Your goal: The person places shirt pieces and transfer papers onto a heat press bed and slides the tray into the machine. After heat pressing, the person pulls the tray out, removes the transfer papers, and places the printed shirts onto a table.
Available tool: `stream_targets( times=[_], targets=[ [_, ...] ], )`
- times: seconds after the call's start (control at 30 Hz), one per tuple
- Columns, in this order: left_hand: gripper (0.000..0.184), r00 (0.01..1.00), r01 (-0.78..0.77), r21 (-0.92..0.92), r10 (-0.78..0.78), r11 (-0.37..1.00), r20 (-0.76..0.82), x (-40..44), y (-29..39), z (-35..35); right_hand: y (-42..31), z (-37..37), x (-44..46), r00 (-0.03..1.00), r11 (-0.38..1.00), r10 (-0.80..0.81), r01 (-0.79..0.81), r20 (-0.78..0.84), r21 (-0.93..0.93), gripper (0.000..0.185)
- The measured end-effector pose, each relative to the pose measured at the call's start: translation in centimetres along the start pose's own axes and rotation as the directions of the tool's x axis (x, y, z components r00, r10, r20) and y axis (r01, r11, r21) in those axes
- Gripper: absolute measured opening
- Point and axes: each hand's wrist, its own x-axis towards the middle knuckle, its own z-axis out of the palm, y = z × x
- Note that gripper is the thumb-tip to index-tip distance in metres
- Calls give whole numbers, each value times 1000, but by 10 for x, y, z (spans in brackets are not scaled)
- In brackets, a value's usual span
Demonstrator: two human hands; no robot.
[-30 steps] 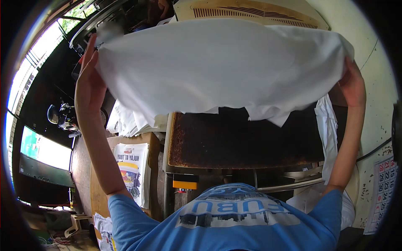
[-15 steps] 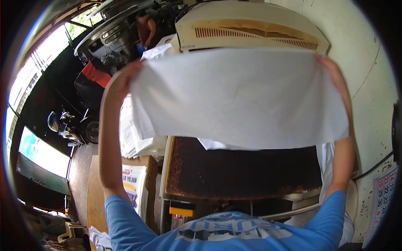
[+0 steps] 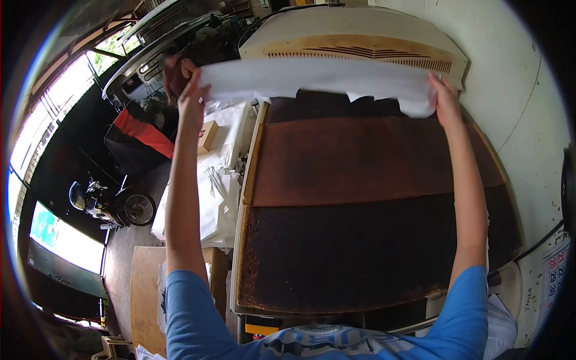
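A white cloth (image 3: 318, 75) is stretched between my two hands over the far part of a dark flat bed (image 3: 372, 258). My left hand (image 3: 192, 99) grips its left end, and my right hand (image 3: 444, 99) pinches the right end. The cloth looks foreshortened and a little blurred, its lower edge wavy. Across the bed, under and nearer than the cloth, lies a reddish-brown panel (image 3: 360, 162). Behind the cloth rises a cream machine hood (image 3: 354, 30) with a slotted vent, partly covered by the cloth.
To the left, stacked white sheets (image 3: 210, 204) and a small cardboard box (image 3: 207, 136) sit beside the bed. A motorcycle (image 3: 114, 204) stands farther left. Another person (image 3: 177, 75) is in the background. A white wall (image 3: 510, 78) borders the right side.
Both hands have swung the cloth farther away and flattened it, from hanging broad in front of me to low over the far bed. The reddish-brown panel is now exposed.
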Motion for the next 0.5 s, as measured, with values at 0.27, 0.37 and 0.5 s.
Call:
stream_targets(
  times=[0.27,0.37,0.5],
  targets=[
    [52,844,531,150,-504,834,-186,-113,-147,-31,154,-25,-68,971,933,233,-237,-45,-272,18],
    [53,715,682,77,-641,727,-278,-158,-173,-34,216,-45,-95,961,909,261,-276,-89,-313,24],
    [61,688,709,23,-685,704,-239,-203,-192,-48,211,-56,-138,932,759,339,-354,-133,-547,28]
  ],
)
